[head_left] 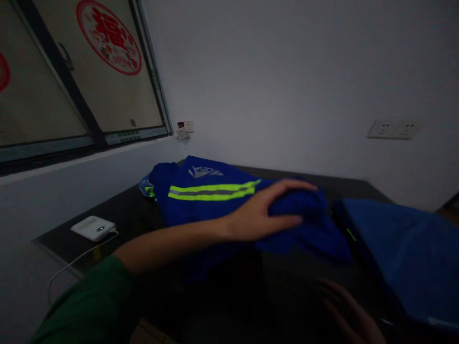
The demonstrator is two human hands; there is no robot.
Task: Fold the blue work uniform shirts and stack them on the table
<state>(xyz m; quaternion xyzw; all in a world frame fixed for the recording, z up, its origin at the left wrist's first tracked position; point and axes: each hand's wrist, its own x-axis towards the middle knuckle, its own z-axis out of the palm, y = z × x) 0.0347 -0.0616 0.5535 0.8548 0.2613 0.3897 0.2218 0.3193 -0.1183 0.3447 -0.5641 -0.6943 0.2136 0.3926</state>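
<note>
A blue work jacket [222, 210] with a yellow-green and grey reflective stripe and pale lettering lies on the dark table. My left hand [254, 215] reaches across it from the lower left, in a green sleeve. Its thumb and fingers close around a bunched part of the jacket at the right side; some fingertips are hidden by the cloth. Dim in the lower right, my right hand [351, 313] is near the table's front, apart from the jacket, its visible fingers stretched out and holding nothing that I can see.
Folded blue cloth [405, 248] lies at the right of the table [129, 215]. A white device [93, 228] with a cable [75, 260] sits at the left. Behind are a white wall with sockets [392, 129] and a window [82, 71]. Brown cardboard [150, 333] shows at the bottom edge.
</note>
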